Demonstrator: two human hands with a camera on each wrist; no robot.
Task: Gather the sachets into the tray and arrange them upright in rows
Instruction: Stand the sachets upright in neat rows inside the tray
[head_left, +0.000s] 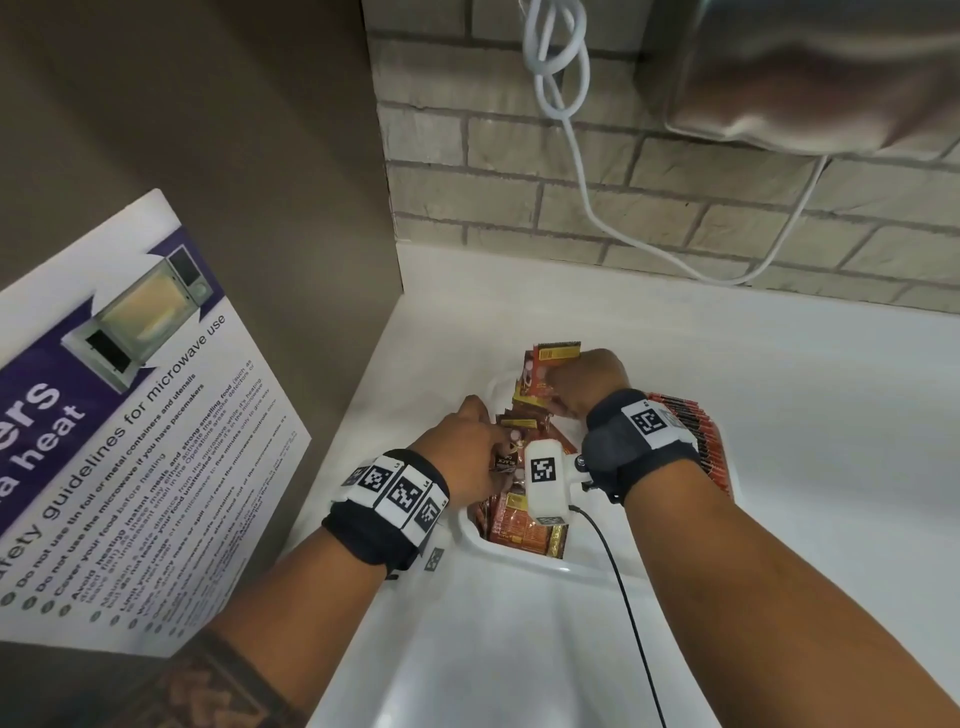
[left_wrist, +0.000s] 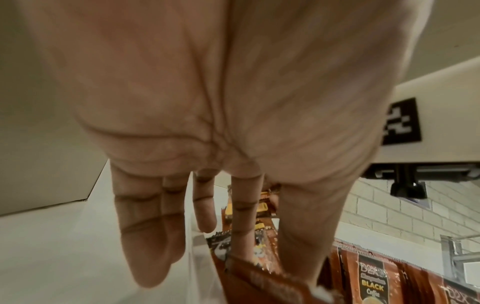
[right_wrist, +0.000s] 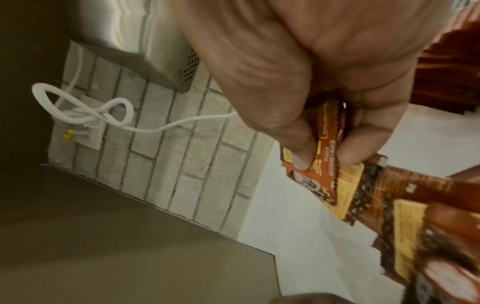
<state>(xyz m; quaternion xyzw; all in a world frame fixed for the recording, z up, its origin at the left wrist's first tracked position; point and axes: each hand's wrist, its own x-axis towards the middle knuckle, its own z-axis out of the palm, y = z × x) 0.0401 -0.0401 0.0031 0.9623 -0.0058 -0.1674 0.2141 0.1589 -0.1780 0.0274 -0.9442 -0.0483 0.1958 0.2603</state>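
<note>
Where brick wall (head_left: 675, 171) meets white counter (head_left: 805, 415), the tray (head_left: 519, 564) seemingly sits

The wrists and their camera gear are hiding most of the tray (head_left: 540, 567), leaving only its near rim showing. The right hand (head_left: 589, 382) is covering the lower part of its pinched sachet (head_left: 558, 354). In the right wrist view, the nearest sachets (right_wrist: 441, 236) are blurring beyond reading.
</note>
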